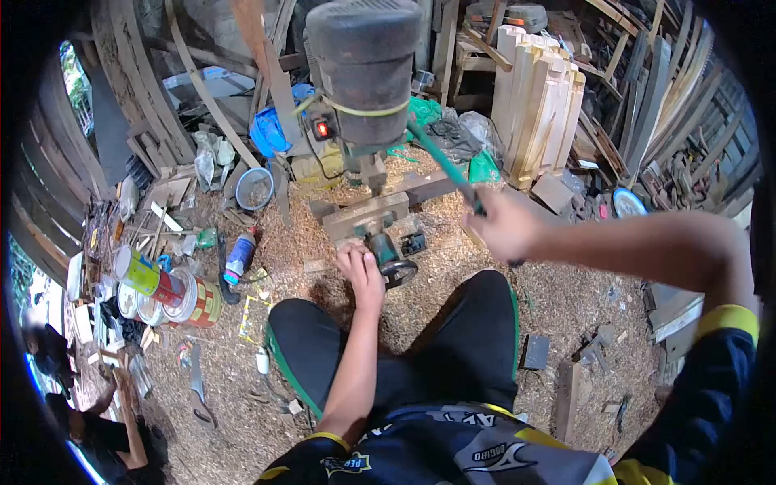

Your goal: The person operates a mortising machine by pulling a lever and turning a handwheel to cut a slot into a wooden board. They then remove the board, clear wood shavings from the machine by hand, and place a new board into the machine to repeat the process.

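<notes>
My right hand is wrapped round the end of a long green lever that runs up to the machine. The machine has a big dark motor housing and a lit red switch. Below its head, a wooden piece lies across the vise area. My left hand rests at the front of that piece, beside the dark green vise body, with its fingers bent; what they hold, if anything, is hidden. Just right of this hand is a round black handwheel.
Wood shavings cover the floor. Stacked buckets, a blue bottle and a bowl stand left. Pale carved boards lean at the back right. Another person's arm shows at the lower left.
</notes>
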A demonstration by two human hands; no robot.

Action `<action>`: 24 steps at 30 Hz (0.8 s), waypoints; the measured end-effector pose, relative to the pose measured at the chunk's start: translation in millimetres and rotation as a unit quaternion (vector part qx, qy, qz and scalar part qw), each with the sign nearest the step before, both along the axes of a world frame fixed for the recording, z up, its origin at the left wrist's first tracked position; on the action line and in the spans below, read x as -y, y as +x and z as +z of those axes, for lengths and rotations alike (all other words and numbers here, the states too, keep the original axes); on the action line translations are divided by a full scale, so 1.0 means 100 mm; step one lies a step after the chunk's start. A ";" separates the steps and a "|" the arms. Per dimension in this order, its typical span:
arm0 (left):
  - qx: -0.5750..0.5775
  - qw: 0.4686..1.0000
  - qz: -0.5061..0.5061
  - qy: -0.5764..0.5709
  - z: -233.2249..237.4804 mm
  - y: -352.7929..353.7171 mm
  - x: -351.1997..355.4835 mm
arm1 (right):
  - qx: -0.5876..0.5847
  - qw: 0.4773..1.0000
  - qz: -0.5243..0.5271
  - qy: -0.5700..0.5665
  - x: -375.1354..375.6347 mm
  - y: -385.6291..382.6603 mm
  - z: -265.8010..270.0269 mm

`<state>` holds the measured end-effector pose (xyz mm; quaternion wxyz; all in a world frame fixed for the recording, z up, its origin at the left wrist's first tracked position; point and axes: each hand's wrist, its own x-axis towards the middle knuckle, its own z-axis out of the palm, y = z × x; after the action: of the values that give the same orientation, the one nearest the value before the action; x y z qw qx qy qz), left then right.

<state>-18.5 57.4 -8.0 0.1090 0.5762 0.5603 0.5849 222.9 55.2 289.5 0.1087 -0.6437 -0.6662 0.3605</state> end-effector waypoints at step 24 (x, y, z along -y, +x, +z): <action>0.215 0.975 -0.022 -0.048 0.02 0.06 -0.04 | -0.108 0.923 -0.202 0.309 -0.36 -0.23 -3.38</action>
<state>-12.2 61.9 -6.0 0.2676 0.4434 0.5383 0.6648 199.6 91.0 -48.6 0.4436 -0.6567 -0.5844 0.1744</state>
